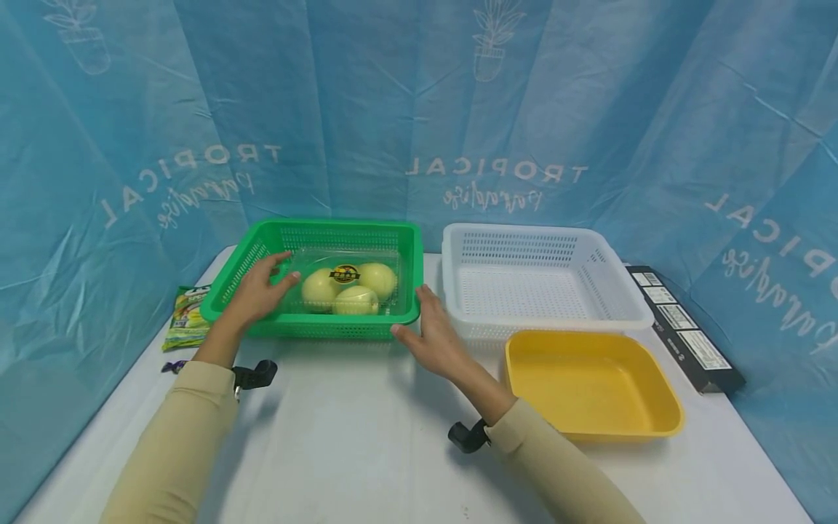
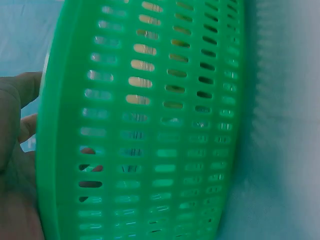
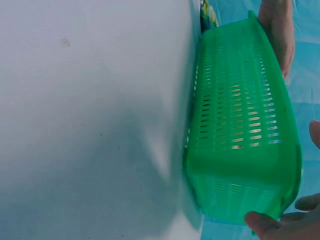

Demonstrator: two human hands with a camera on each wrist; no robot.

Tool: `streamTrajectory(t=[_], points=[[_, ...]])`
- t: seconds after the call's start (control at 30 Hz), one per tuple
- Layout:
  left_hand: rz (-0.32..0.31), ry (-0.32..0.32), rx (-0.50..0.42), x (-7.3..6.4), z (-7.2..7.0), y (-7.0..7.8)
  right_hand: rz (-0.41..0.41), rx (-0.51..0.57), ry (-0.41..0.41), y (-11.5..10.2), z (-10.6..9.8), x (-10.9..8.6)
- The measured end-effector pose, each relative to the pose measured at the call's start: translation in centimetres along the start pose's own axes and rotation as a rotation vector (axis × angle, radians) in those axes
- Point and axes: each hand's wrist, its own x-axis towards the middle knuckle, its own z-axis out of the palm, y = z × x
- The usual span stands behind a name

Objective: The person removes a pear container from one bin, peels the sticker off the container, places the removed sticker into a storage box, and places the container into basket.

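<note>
A green perforated basket (image 1: 340,330) stands at the back left, holding a clear plastic box (image 1: 382,255) with three pale yellow-green round fruits (image 1: 321,290) inside. My left hand (image 1: 260,290) reaches over the basket's front left, its fingers spread beside the box and pinching nothing. Seen from the left wrist, part of that hand (image 2: 17,150) is behind the basket rim. My right hand (image 1: 437,336) is at the basket's front right corner, thumb and fingers apart around it. In the right wrist view, the thumb (image 3: 260,222) lies against that corner.
To the right stands a white perforated basket (image 1: 550,320), with a yellow tray (image 1: 592,386) in front. A long black box (image 1: 681,327) lies along the right edge. A colourful packet (image 1: 186,320) and a small purple wrapper (image 1: 173,366) lie at left. Blue curtain (image 1: 366,109) hangs behind.
</note>
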Motion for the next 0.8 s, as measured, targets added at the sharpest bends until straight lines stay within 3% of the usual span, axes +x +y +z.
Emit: streamTrajectory(t=[0.33, 0.8], points=[[-0.048, -0.071, -0.013, 1.6, 0.0, -0.7, -0.004, -0.005, 0.069, 0.7, 0.5, 0.4], [-0.161, -0.263, -0.158, 2.1, -0.6, -1.3, 0.028, 0.033, 0.076, 1.1, 1.2, 1.0]])
